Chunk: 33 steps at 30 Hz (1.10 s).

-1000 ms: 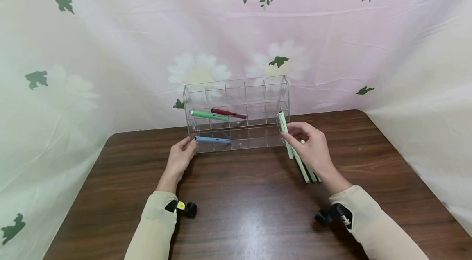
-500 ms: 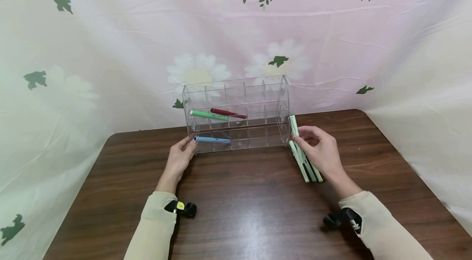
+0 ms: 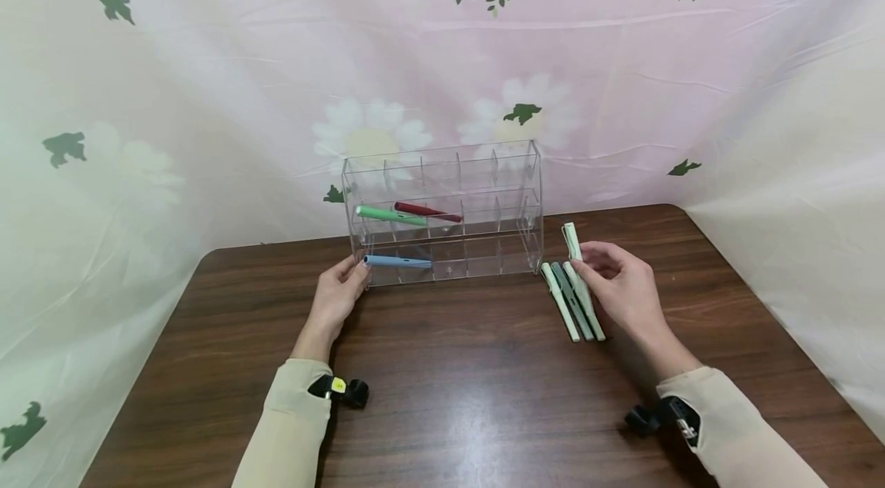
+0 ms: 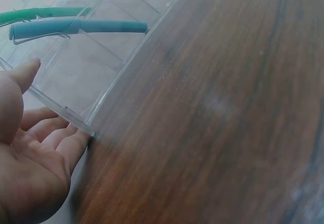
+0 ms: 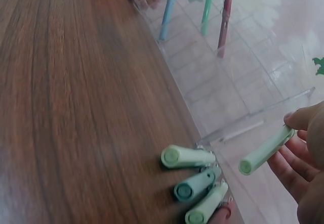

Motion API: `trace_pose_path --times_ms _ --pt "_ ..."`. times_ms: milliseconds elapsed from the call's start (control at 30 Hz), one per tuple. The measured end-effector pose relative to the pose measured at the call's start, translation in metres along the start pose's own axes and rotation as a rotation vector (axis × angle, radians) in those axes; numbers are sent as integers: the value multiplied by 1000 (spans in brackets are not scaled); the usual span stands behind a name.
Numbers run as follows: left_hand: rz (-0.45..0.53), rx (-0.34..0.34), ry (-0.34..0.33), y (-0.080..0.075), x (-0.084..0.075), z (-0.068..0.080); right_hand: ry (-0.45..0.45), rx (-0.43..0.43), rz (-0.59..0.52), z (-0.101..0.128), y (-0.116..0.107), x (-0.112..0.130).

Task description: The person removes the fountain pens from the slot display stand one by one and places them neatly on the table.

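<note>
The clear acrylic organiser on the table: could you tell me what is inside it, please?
The clear acrylic organiser holds a green pen, a dark red pen and a blue pen. Other compartments look empty.

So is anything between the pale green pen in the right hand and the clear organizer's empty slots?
Nothing visible. The right hand holds the pale green pen just right of the clear organizer, with only bare table between them.

We see a dark wood-grain surface (image 3: 449, 388) carrying a clear acrylic organizer (image 3: 445, 211) that stands near its back edge; just right of the organizer three pens (image 3: 572, 303) lie side by side on the wood, two pale green with a darker teal one between
</note>
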<state>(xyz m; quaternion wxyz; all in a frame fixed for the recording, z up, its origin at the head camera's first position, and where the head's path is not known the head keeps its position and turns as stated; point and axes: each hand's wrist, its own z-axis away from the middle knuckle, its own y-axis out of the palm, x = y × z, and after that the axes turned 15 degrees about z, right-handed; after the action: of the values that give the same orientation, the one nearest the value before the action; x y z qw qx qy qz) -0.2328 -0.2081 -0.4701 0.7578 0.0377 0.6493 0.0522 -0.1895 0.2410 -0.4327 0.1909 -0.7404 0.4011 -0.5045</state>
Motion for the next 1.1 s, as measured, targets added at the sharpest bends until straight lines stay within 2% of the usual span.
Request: trace_pose_path --times_ms 233,867,1100 --pt "-4 3 1 -1 0 0 36 40 81 3 -5 -15" --pt "-14 -12 -2 0 0 -1 16 120 279 8 -17 -46" --pt "-9 -9 -1 0 0 -1 42 200 340 9 -17 -51"
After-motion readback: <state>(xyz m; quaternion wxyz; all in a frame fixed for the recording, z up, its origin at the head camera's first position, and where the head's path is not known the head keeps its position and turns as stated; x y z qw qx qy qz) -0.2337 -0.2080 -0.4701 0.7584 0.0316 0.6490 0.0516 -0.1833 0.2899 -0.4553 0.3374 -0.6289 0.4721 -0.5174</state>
